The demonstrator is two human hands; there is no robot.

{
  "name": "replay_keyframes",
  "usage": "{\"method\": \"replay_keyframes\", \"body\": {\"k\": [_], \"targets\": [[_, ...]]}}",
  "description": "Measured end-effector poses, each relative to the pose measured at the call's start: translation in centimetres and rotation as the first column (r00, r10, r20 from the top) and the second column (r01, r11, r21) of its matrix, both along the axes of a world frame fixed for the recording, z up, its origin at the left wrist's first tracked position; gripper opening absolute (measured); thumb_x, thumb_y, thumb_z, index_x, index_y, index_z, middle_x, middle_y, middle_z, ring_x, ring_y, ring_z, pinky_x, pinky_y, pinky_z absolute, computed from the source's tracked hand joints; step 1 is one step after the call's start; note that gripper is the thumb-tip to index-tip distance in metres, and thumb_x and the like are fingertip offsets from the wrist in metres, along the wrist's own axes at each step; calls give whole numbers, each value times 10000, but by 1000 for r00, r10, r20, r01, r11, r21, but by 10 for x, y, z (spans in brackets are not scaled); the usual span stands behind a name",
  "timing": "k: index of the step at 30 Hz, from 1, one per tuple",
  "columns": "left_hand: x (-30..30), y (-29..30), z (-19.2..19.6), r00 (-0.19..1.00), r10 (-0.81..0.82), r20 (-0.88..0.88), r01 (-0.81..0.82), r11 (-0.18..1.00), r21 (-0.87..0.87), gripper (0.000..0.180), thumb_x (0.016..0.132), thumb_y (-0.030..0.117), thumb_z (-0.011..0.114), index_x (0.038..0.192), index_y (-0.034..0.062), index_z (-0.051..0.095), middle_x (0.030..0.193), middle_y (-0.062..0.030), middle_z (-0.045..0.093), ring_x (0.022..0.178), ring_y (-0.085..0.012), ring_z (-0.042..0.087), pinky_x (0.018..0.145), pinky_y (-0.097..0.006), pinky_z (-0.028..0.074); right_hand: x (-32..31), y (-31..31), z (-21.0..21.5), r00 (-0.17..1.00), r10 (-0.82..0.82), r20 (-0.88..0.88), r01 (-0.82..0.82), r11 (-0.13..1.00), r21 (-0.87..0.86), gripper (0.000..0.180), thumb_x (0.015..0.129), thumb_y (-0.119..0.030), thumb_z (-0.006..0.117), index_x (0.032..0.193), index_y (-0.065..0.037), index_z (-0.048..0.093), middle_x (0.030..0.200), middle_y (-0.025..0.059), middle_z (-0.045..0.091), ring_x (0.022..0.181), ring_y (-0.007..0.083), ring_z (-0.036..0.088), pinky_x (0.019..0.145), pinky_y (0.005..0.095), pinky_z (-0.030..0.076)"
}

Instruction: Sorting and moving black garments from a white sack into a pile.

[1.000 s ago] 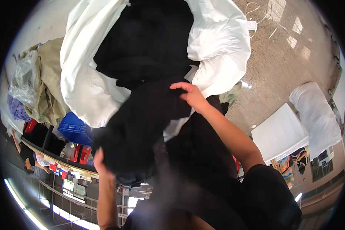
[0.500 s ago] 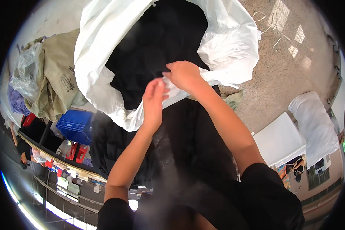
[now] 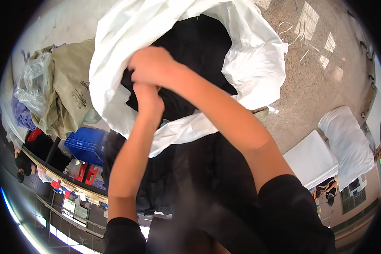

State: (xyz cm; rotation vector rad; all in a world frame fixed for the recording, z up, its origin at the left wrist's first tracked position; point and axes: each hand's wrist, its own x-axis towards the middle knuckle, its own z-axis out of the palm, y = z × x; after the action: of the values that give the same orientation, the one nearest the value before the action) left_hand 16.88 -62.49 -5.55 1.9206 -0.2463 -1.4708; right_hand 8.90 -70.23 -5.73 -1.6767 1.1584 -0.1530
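Observation:
A large white plastic woven-looking bag (image 3: 258, 63) gapes in front of me, with black fabric (image 3: 199, 46) filling its inside. My right hand (image 3: 154, 65) reaches across to the left side of the mouth. Its fingers are curled in at the bag's inner left edge and seem to grip the white material. Directly below it, my left hand (image 3: 147, 99) is raised against the same spot, its fingers hidden behind the right hand. The near rim of the bag folds outward under my forearms.
At left lie an olive sack (image 3: 70, 80) and crumpled clear plastic (image 3: 31, 84). A blue crate (image 3: 85, 144) stands below them. On the right are a white box (image 3: 311, 158) and a stuffed white bag (image 3: 347, 144). Loose strings (image 3: 298, 36) lie on the floor. People are visible in the background.
Both hands have moved from the near rim to the left side of the bag's mouth, the right crossing over the left. The bag's far rim has folded inward, covering more of the black fabric.

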Motion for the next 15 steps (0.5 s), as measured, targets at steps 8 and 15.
{"method": "replay_keyframes", "body": {"k": [8, 15], "targets": [[-41, -22, -3, 998, 15, -66, -7, 992, 125, 415, 854, 193, 642, 1122, -85, 490, 1119, -117, 564, 990, -177, 544, 828, -277, 445, -80, 5, -81, 790, -607, -90, 601, 795, -88, 315, 685, -145, 681, 943, -3, 571, 1000, 193, 566, 916, 387, 572, 757, 443, 487], [8, 15, 13, 926, 162, -341, -35, 936, 350, 207, 816, 42, 627, 1014, -20, 622, 1007, -79, 632, 935, -205, 594, 853, -337, 466, -69, 116, 20, 972, 103, 210, -113, 993, 35, 163, 715, -171, 652, 759, -39, 566, 774, 98, 552, 745, 287, 590, 604, 391, 473]]}}
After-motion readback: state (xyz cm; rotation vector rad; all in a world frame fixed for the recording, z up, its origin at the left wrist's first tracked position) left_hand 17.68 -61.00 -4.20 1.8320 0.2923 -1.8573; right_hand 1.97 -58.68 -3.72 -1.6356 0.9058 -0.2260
